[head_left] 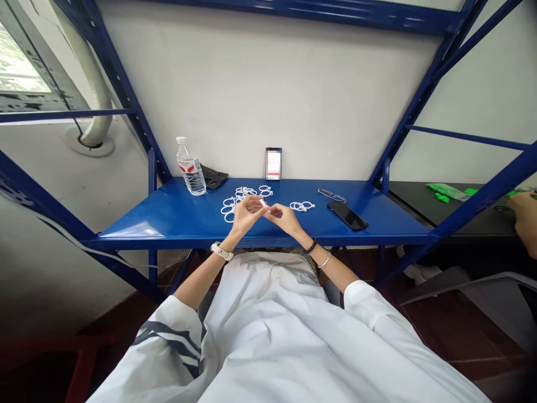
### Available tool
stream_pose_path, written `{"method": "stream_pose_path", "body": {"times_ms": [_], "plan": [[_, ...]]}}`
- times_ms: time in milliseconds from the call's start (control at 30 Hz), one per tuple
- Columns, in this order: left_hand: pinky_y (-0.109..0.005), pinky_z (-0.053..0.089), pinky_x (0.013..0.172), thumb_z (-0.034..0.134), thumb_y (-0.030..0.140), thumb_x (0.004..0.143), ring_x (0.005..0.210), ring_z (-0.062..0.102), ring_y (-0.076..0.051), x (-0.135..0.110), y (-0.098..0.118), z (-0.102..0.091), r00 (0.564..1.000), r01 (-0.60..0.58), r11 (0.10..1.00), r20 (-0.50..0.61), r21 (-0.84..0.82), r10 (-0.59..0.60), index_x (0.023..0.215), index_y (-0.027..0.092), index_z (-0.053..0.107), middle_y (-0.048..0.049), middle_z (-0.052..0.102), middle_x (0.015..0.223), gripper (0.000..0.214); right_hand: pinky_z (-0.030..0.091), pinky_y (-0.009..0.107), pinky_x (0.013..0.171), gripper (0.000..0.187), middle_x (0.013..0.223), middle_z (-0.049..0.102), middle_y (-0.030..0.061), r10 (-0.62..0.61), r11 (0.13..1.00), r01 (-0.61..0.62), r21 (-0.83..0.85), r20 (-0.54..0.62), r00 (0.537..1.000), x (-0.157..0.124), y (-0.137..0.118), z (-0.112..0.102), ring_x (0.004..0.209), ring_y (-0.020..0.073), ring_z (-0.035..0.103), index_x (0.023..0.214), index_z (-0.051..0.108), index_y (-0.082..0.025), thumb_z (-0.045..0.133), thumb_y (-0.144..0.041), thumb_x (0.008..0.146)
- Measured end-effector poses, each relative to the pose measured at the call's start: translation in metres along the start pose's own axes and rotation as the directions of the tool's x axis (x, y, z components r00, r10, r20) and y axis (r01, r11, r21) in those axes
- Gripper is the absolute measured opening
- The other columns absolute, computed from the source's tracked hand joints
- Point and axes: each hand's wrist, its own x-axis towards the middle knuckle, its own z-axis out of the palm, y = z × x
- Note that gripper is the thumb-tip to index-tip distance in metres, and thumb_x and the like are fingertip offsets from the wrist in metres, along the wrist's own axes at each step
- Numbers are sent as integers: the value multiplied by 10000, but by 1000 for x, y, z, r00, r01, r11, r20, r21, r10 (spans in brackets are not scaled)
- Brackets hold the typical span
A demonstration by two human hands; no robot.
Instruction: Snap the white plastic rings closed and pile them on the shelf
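Note:
My left hand (pixel 246 214) and my right hand (pixel 286 218) meet above the front part of the blue table (pixel 188 224). Between their fingertips is a small white piece (pixel 263 202), too small and covered to tell its kind. Thumb and fingers of both hands are pinched at it. Several white rings with small knobs (pixel 229 210) lie in a loose pile behind and beside my left hand. A few more white rings (pixel 301 206) rest to the right of my right hand.
A water bottle (pixel 193 174) and a black pouch (pixel 213 177) stand back left. An upright phone (pixel 274 163) leans on the wall. Glasses (pixel 332 195) and a dark phone (pixel 347 215) lie right. Blue posts (pixel 413 117) flank the table; another person's hand (pixel 526 218) shows far right.

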Motion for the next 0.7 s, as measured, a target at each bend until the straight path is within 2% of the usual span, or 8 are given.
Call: {"method": "stream_pose_path", "body": {"times_ms": [167, 433, 700], "plan": [[-343, 616, 766, 888, 457, 624, 794, 747, -213, -2, 0, 4, 1000, -19, 1000, 18, 25, 18, 912, 169, 640, -69, 752, 831, 477, 519, 322, 706, 546, 732, 675, 9, 29, 998, -28, 48, -11, 1000, 1, -1, -1, 692, 173, 621, 685, 553, -217, 754, -724, 656], [-318, 613, 689, 899, 472, 598, 725, 738, -202, -2, -4, 5, 1000, 14, 1000, 5, 9, -14, 882, 166, 625, -54, 736, 786, 499, 481, 309, 654, 596, 683, 630, -2, 37, 998, -39, 43, 44, 998, 0, 1, -1, 662, 172, 596, 652, 455, -232, 717, -767, 670], [-307, 593, 679, 893, 469, 619, 697, 718, -187, -1, -3, 2, 1000, 3, 999, 11, 36, -3, 871, 168, 613, -35, 707, 748, 482, 502, 312, 703, 543, 717, 635, -4, 38, 998, -39, 43, 24, 999, -1, -2, 0, 694, 166, 594, 688, 521, -221, 729, -723, 688]]}}
